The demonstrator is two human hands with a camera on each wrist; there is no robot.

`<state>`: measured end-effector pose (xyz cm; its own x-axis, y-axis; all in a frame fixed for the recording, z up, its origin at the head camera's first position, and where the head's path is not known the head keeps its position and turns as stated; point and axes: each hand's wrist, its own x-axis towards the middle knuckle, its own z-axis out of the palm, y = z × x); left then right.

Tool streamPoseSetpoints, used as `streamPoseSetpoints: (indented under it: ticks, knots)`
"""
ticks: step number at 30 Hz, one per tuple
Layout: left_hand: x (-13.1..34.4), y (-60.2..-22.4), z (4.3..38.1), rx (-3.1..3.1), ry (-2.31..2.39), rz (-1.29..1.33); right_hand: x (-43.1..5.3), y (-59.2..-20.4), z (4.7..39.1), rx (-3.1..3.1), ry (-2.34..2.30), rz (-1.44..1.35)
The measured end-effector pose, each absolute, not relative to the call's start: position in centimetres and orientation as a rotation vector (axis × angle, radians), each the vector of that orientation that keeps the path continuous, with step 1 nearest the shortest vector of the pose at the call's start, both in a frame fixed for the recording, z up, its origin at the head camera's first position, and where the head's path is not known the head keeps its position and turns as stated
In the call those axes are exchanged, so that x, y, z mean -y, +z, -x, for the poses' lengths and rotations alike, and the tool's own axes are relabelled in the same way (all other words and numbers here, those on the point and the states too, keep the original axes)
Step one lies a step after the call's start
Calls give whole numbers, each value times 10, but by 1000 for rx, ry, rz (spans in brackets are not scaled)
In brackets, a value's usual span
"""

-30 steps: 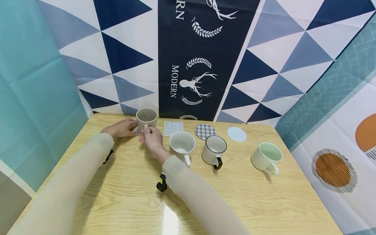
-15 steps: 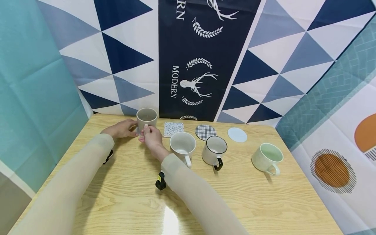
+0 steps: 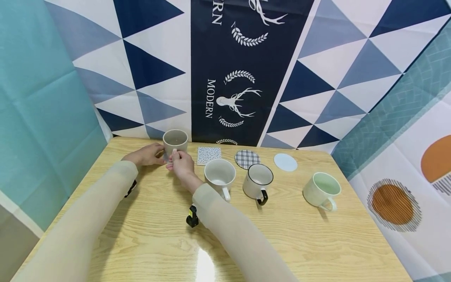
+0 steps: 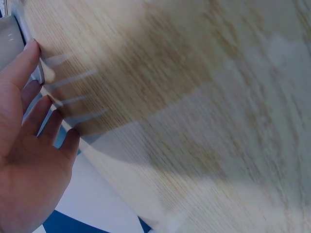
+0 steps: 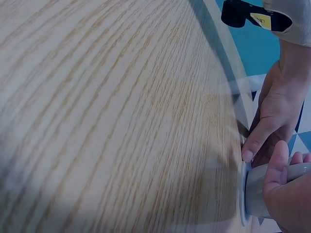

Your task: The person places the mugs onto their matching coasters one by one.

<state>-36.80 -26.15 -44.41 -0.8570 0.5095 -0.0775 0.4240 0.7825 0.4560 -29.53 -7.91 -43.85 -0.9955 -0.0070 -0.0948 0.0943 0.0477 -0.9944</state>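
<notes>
A grey mug (image 3: 175,144) stands upright at the back left of the table, on a pale blue-grey coaster (image 5: 243,194). My right hand (image 3: 183,165) grips the mug's handle, thumb on top and fingers curled beneath. On the mug's left, my left hand (image 3: 149,154) reaches in low, its thumb and index fingertips right at the coaster's edge. Its other fingers are loosely bent, as the left wrist view shows. Most of the coaster is hidden under the mug and behind my hands. In the right wrist view, the mug's lower wall (image 5: 256,194) shows beside my right thumb (image 5: 278,162).
Just right of my right hand stands a white mug (image 3: 219,172), then a black-rimmed white mug (image 3: 257,182) and a light green mug (image 3: 318,192). Behind them lie a speckled square coaster (image 3: 209,155), a plaid round coaster (image 3: 247,159) and a white round coaster (image 3: 285,162).
The grey mug has shifted very slightly left within my right hand's grip. Both hands otherwise keep their places, and the view has drifted a little.
</notes>
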Motion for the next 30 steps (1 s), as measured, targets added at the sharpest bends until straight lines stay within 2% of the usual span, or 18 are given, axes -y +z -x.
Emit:
streamPoseSetpoints:
  ticks: [30]
  knots:
    - [261,-447,369,-2788,632,-654,85,-436,294,-2154,-2181,-113]
